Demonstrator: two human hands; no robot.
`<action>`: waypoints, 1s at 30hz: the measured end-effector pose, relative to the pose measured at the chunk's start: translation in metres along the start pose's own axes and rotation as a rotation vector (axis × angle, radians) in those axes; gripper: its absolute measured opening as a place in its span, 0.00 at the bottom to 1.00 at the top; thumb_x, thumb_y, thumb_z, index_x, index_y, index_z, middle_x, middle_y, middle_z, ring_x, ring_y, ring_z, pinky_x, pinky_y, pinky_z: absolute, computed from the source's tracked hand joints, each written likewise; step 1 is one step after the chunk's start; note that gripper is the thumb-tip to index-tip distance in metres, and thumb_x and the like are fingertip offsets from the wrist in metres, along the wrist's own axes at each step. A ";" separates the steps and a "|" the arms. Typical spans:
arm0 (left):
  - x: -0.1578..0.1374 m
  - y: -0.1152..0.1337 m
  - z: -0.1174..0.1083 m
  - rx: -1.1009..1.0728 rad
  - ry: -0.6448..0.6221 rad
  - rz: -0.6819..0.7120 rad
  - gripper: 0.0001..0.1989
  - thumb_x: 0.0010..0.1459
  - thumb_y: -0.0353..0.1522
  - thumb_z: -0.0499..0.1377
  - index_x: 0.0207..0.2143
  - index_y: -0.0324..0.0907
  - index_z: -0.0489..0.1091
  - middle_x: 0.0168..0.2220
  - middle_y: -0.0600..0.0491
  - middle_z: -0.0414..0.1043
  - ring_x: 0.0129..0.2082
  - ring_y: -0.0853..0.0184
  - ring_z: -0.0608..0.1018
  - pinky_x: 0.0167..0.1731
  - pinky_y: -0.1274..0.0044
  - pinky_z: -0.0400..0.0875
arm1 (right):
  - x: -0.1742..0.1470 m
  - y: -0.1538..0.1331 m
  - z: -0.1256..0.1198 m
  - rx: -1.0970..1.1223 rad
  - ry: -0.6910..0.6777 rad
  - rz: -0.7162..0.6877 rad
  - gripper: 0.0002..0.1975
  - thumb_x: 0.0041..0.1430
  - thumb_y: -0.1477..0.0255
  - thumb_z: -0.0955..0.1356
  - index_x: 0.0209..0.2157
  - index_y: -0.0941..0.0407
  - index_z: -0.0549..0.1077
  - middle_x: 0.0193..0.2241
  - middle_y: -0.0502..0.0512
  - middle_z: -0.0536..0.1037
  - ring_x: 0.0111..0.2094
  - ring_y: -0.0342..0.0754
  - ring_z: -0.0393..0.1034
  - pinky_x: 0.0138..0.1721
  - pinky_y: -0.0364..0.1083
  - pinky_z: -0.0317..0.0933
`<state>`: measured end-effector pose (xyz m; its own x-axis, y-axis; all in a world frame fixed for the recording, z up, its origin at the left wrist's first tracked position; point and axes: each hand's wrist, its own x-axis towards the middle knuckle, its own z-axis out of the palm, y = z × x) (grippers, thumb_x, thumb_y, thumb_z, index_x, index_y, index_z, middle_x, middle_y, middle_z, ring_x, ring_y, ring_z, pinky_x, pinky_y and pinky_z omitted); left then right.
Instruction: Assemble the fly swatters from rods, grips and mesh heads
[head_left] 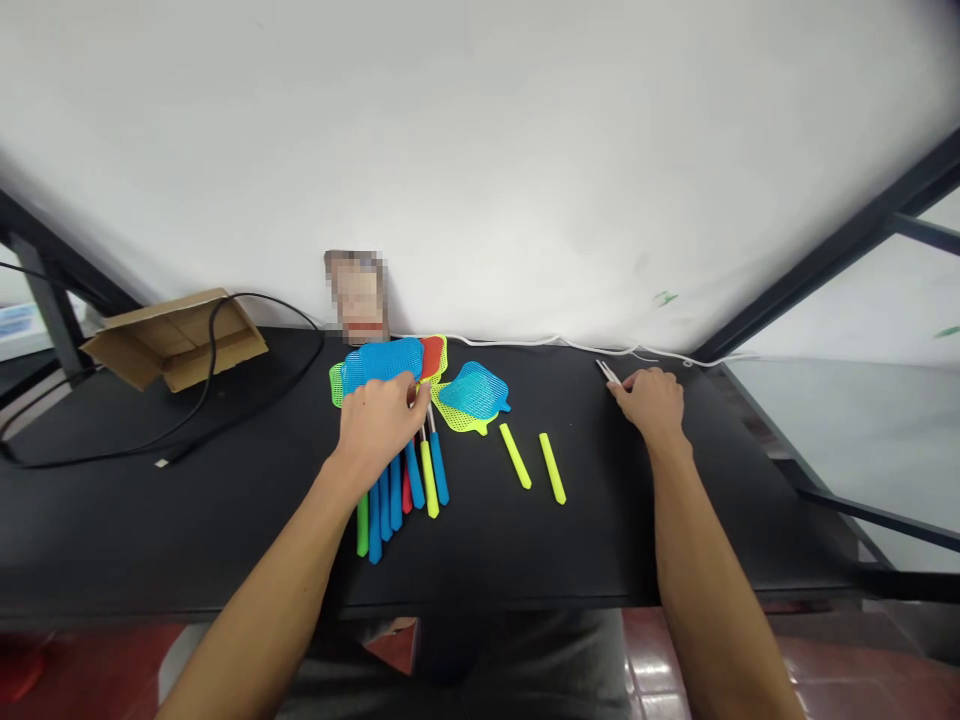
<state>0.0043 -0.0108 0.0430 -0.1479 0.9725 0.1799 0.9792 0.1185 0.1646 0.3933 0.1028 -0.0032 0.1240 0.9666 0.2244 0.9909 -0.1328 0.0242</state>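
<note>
My left hand (379, 420) is closed over the necks of several fly swatters, its fingertips partly hidden. Their mesh heads, a blue one (386, 358) on top with green, red and yellow beneath, point to the wall. Their blue handles (396, 495) and green, red and yellow ones fan out toward me. Farther right, my right hand (652, 402) pinches thin silvery rods (608, 371) lying on the black table. Between the hands lie a loose blue swatter head (474, 390), a yellow swatter head (457, 418) partly under it, and two loose yellow handles, one left (515, 456), one right (553, 468).
An open cardboard box (180, 340) sits at the back left, with a black cable (214, 350) looping across it. A blurred-out item (358, 297) leans on the wall. A white cable (517, 342) runs along the table's back edge. Dark metal posts (832, 240) stand at both sides.
</note>
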 end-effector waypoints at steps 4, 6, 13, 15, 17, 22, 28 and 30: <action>0.000 -0.001 0.003 -0.021 0.003 0.014 0.23 0.68 0.45 0.47 0.31 0.42 0.73 0.25 0.46 0.73 0.27 0.56 0.75 0.25 0.73 0.50 | -0.004 -0.007 -0.001 -0.077 0.030 -0.024 0.18 0.68 0.63 0.66 0.43 0.64 0.79 0.45 0.72 0.76 0.48 0.64 0.67 0.47 0.55 0.55; 0.001 -0.001 0.004 -0.024 0.010 0.013 0.23 0.68 0.45 0.48 0.30 0.42 0.73 0.25 0.46 0.73 0.26 0.56 0.75 0.25 0.73 0.49 | -0.006 -0.012 -0.002 -0.098 0.050 -0.043 0.17 0.69 0.66 0.64 0.45 0.65 0.77 0.46 0.73 0.76 0.49 0.64 0.67 0.47 0.55 0.54; 0.000 0.000 0.007 -0.031 0.038 0.051 0.21 0.68 0.45 0.50 0.29 0.42 0.71 0.22 0.47 0.71 0.24 0.56 0.74 0.24 0.73 0.47 | -0.010 -0.035 -0.006 -0.179 0.084 -0.154 0.15 0.66 0.77 0.63 0.46 0.68 0.78 0.46 0.73 0.76 0.51 0.63 0.64 0.49 0.54 0.53; 0.000 0.000 0.008 -0.040 0.044 0.054 0.20 0.68 0.44 0.51 0.29 0.42 0.71 0.23 0.48 0.72 0.24 0.57 0.74 0.24 0.73 0.47 | -0.011 -0.041 -0.006 -0.198 0.078 -0.164 0.14 0.64 0.79 0.63 0.45 0.67 0.79 0.46 0.73 0.75 0.50 0.63 0.65 0.49 0.54 0.54; 0.001 -0.001 0.009 -0.053 0.056 0.061 0.20 0.68 0.44 0.51 0.29 0.42 0.70 0.23 0.48 0.72 0.23 0.58 0.74 0.24 0.73 0.47 | -0.012 -0.045 -0.006 -0.210 0.075 -0.157 0.14 0.63 0.80 0.64 0.44 0.68 0.79 0.45 0.74 0.75 0.49 0.63 0.66 0.47 0.54 0.55; -0.002 0.003 0.012 -0.125 0.175 0.196 0.18 0.69 0.41 0.52 0.27 0.42 0.67 0.20 0.52 0.69 0.21 0.63 0.71 0.23 0.74 0.46 | -0.014 -0.047 -0.006 -0.220 0.081 -0.133 0.14 0.63 0.80 0.64 0.43 0.69 0.79 0.44 0.76 0.74 0.46 0.62 0.67 0.45 0.53 0.56; -0.022 0.027 0.027 -0.214 0.236 0.738 0.16 0.70 0.35 0.52 0.28 0.42 0.68 0.19 0.55 0.68 0.20 0.68 0.71 0.23 0.74 0.47 | -0.015 -0.049 -0.007 -0.213 0.106 -0.084 0.13 0.63 0.79 0.64 0.44 0.70 0.78 0.43 0.74 0.74 0.47 0.63 0.67 0.45 0.53 0.55; -0.028 0.033 0.031 -0.221 0.271 0.829 0.15 0.69 0.33 0.53 0.28 0.41 0.68 0.20 0.55 0.68 0.20 0.68 0.71 0.23 0.74 0.48 | -0.015 -0.049 -0.007 -0.210 0.121 -0.052 0.13 0.63 0.79 0.65 0.45 0.71 0.77 0.44 0.75 0.74 0.48 0.64 0.66 0.45 0.53 0.55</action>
<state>0.0449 -0.0276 0.0136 0.5393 0.6444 0.5422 0.7411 -0.6689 0.0578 0.3423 0.0928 -0.0013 0.0530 0.9416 0.3326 0.9614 -0.1382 0.2380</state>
